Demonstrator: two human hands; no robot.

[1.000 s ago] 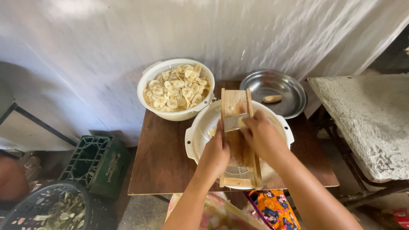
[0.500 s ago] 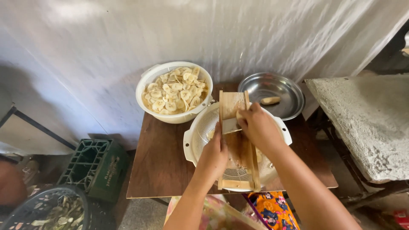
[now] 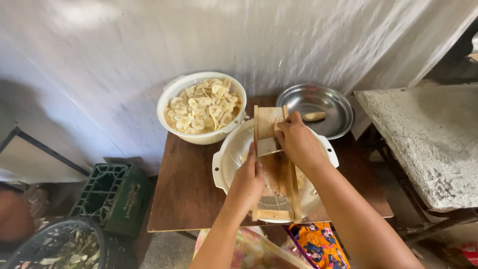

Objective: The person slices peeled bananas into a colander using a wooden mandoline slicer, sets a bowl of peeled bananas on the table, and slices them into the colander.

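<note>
Wood slicer board [image 3: 273,164] lies across the white colander [image 3: 226,164] on the worktop [image 3: 184,194], its long axis running near to far. Left hand [image 3: 247,180] clasps the board's left rail, fingers curled shut on it. Right hand [image 3: 298,142] presses down near the blade at the far end, fingers closed; what they cover cannot be told.

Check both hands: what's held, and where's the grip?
Left hand grips the wooden slicer board by its left side rail, over the white colander. Right hand presses down near the blade; whatever is under its palm is hidden.
</note>
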